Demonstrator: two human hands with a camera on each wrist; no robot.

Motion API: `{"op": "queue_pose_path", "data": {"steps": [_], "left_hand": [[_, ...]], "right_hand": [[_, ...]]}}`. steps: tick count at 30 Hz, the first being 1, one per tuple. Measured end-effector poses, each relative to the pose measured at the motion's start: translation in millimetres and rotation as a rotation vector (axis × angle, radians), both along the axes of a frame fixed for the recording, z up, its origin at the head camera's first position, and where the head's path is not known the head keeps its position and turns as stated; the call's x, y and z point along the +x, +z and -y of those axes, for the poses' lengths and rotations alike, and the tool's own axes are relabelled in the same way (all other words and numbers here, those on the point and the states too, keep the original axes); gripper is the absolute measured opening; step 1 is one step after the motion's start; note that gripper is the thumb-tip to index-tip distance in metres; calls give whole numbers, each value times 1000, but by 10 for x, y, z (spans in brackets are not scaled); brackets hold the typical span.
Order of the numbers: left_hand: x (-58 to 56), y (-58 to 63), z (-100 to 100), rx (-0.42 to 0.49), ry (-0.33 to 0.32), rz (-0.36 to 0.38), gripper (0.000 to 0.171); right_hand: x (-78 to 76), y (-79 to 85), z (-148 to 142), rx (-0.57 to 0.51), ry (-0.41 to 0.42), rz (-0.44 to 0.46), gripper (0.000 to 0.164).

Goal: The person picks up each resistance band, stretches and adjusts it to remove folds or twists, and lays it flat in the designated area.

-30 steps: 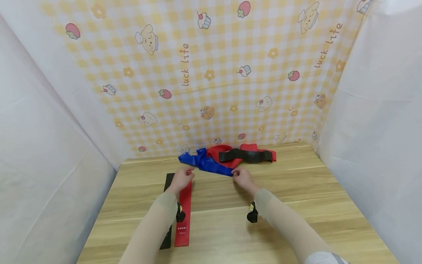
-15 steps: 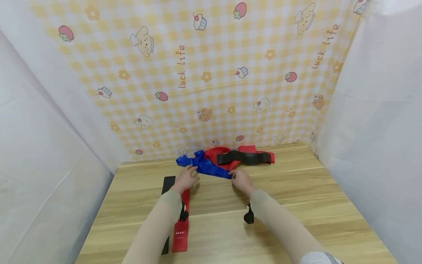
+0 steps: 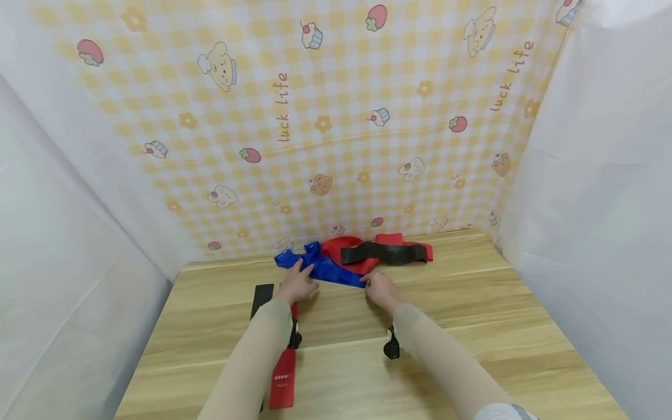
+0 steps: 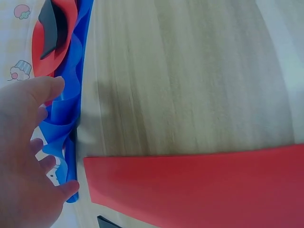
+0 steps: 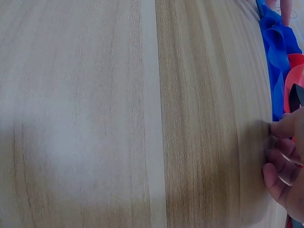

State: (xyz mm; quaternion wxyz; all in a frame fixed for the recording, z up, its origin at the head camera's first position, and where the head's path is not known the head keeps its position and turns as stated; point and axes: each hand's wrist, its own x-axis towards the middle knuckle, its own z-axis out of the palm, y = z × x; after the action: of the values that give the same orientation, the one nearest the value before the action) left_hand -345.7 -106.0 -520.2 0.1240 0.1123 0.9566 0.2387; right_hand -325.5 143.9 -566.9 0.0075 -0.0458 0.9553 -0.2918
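A crumpled blue resistance band lies along the back of the table. At its right end, my right hand pinches the band between thumb and fingers; in the right wrist view the other fingers are loosely bent. My left hand is over the band's left part, fingers spread and fingertips right at its folds. The left wrist view shows the thumb and fingers apart around the wavy blue band. Behind the blue band lie a red band and, on top of that, a black band.
A flat red band with white print lies under my left forearm, partly hidden. Left of it is a flat black band, mostly covered by the arm. A yellow checked cloth rises behind the wooden table; white sheets hang at the sides.
My left hand has moved right and forward from beside the blue band onto its left part, fingers spreading. The right hand stays at the band's right end. The head view has shifted slightly.
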Motion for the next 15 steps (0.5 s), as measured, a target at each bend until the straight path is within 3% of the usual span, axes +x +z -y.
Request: {"op": "queue_pose_path", "data": {"steps": [7, 15], "left_hand": [[-68, -111, -34, -75, -19, -15, 64], [-148, -89, -66, -106, -42, -47, 65]], "right_hand": [[-36, -71, -1, -14, -29, 12, 35], [-69, -45, -16, 9, -41, 25, 32]]}}
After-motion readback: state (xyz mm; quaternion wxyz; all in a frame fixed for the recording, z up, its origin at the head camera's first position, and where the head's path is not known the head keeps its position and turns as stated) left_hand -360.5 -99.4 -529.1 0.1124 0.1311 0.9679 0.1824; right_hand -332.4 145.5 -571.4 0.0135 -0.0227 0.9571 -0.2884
